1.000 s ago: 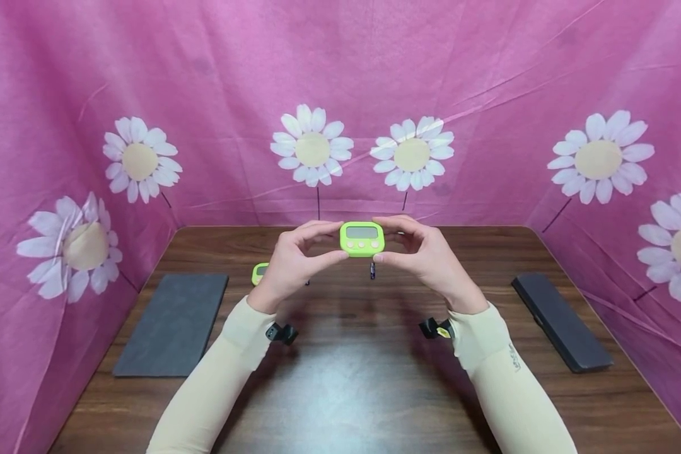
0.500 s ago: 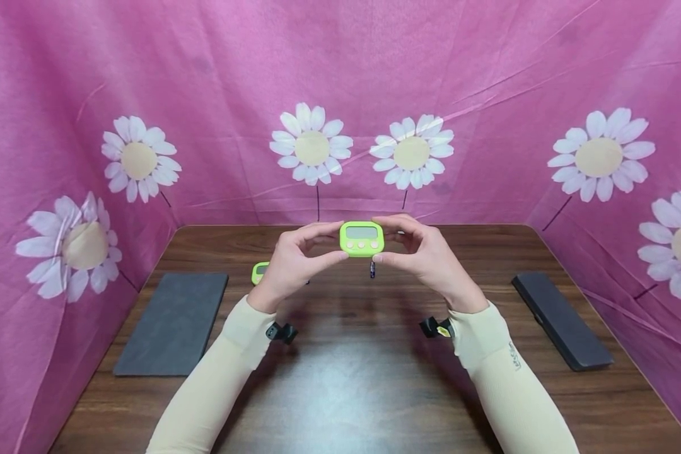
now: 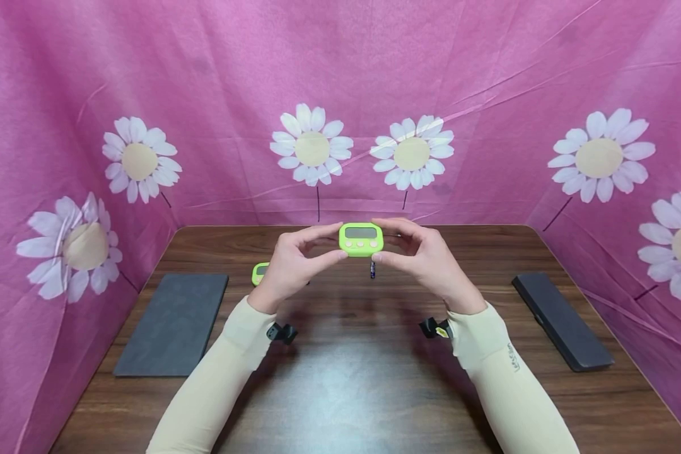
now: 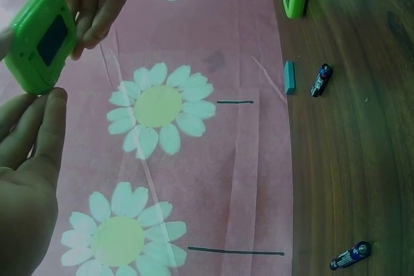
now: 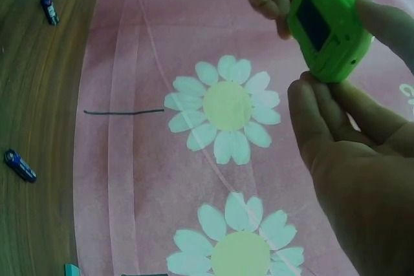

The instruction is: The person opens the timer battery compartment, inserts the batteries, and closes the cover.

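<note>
Both hands hold up a lime-green digital timer (image 3: 361, 247) above the table, its grey display and row of buttons turned toward the head camera. The left hand (image 3: 288, 263) pinches its left side, thumb below and fingers above. On the right side, the right hand (image 3: 431, 261) pinches it the same way. Both wrist views show the green timer (image 4: 40, 43) between the fingertips. A second green timer (image 3: 256, 275) rests on the table, partly hidden behind the left hand. Beyond the hands lies a small dark battery (image 3: 372, 270); another battery (image 4: 321, 80) shows in the left wrist view.
A dark grey flat mat (image 3: 173, 325) lies on the left of the wooden table (image 3: 340, 391). At the right is a long black case (image 3: 562, 321). A small teal block (image 4: 289, 77) sits near the back edge. A pink flowered curtain (image 3: 363, 63) surrounds the table.
The hands and the timer stay almost still, with only a very slight tilt of the timer, whose display looks darker now than half a second ago.
</note>
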A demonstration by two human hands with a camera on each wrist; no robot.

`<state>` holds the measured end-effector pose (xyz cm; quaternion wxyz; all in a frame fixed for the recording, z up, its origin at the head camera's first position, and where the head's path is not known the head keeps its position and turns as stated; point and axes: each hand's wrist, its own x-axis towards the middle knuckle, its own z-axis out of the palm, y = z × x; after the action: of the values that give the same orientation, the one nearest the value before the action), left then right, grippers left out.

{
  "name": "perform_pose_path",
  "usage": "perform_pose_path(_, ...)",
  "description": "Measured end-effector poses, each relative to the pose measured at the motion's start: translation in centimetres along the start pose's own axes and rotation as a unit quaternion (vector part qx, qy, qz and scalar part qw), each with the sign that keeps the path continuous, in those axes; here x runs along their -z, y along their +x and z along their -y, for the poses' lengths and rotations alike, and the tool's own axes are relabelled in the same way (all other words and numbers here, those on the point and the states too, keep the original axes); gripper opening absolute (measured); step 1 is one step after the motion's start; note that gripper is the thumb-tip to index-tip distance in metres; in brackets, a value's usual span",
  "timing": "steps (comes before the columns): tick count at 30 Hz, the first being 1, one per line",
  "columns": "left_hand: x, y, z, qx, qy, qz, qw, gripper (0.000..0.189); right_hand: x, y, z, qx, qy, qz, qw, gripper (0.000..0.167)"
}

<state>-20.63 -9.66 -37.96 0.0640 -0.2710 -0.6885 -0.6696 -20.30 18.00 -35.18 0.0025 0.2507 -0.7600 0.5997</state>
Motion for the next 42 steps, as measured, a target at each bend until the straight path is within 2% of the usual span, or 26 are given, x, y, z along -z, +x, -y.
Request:
perform_pose_path(5, -0.1, -0.1, 0.0, -0.014, 0.024, -0.022, 0.9994, 0.05, -0.1, -0.1, -0.2, 0.028, -0.022, 0.0, 0.9994, 0.058)
perform_pose_path(11, -0.3, -0.1, 0.1, -0.027, 0.042, -0.041, 0.9979, 0.044, 0.0, 0.0, -0.5, 0.037, -0.054, -0.011, 0.9978, 0.05)
perform_pose_path(19, -0.5, -0.1, 0.2, -0.036, 0.046, -0.057, 0.9967, 0.038, -0.3, 0.1, -0.9, 0.031, -0.092, -0.028, 0.9949, 0.042)
perform_pose_path(23, -0.6, -0.1, 0.4, -0.048, 0.067, -0.064, 0.9946, 0.039, -0.4, 0.1, -1.0, 0.019, -0.097, -0.038, 0.9943, 0.038)
perform_pose_path(26, -0.7, 0.0, 0.7, -0.073, 0.105, -0.08, 0.9886, 0.039, -0.6, 0.2, -1.0, 0.017, -0.113, -0.044, 0.9925, 0.035)
perform_pose_path(33, -1.2, 0.0, 0.9, -0.144, 0.196, -0.118, 0.9627, 0.034, -0.9, 0.3, -0.9, 0.022, -0.15, -0.05, 0.9872, 0.037)
perform_pose_path(38, -1.4, 0.0, 1.1, -0.159, 0.225, -0.123, 0.9534, 0.036, -1.0, 0.3, -1.2, 0.024, -0.172, -0.063, 0.9829, 0.039)
perform_pose_path(42, -1.3, 0.0, 1.0, -0.156, 0.236, -0.127, 0.9507, 0.04, -1.2, 0.3, -1.2, 0.04, -0.183, -0.064, 0.9802, 0.049)
